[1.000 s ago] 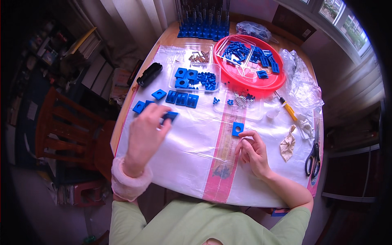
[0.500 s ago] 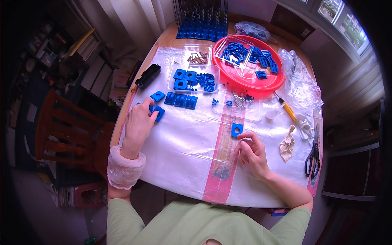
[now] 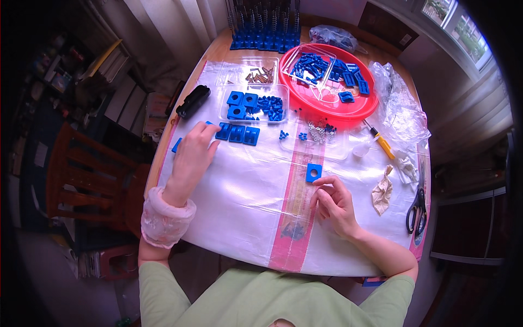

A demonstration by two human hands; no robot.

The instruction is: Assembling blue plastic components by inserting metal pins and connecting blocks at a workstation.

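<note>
My right hand [image 3: 336, 206] has its fingers curled, with the index fingertip at the lower edge of a blue square block with a round hole [image 3: 313, 173]. My left hand [image 3: 192, 153] reaches over the table's left side, fingers bent downward. Whatever lies in or under its fingers is hidden by the hand. A blue piece [image 3: 177, 144] shows at its left edge, and another peeks out behind its fingers. Just right of that hand stands a row of blue slotted blocks [image 3: 236, 134].
A clear box [image 3: 222, 111] holds blue blocks and small parts; another [image 3: 220, 78] holds brass-coloured pins. The red tray [image 3: 327, 113] carries blue parts. A screwdriver [image 3: 385, 148], crumpled cloth [image 3: 382, 191], scissors [image 3: 417, 212] and plastic wrap [image 3: 400, 109] lie right. A black case [image 3: 193, 101] stands left.
My left hand has shifted slightly up and right, now covering blue square blocks that showed around its fingers before. The right hand and its block keep their place.
</note>
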